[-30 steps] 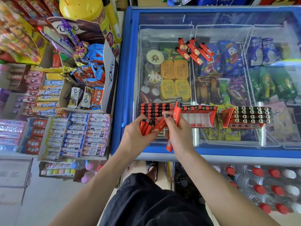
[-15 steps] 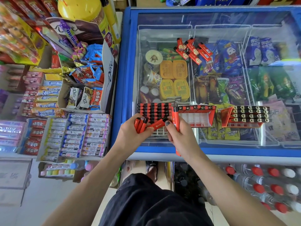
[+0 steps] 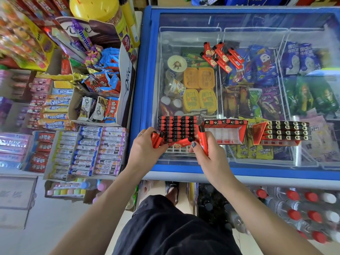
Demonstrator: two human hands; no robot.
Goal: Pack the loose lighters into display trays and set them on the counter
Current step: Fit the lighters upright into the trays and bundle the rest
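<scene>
- I stand in a shop at a glass-topped freezer chest (image 3: 145,100), my worktop.
- My left hand (image 3: 145,150) grips a bunch of red lighters (image 3: 156,139), fingers curled round them.
- My right hand (image 3: 207,153) holds one upright lighter (image 3: 203,139) and pinches another lying lighter (image 3: 184,142).
- Just beyond sits a nearly full display tray (image 3: 176,128); to its right, a half-filled tray (image 3: 226,131), then a third tray (image 3: 283,132).
- Loose lighters (image 3: 222,57) lie farther back on the glass.
</scene>
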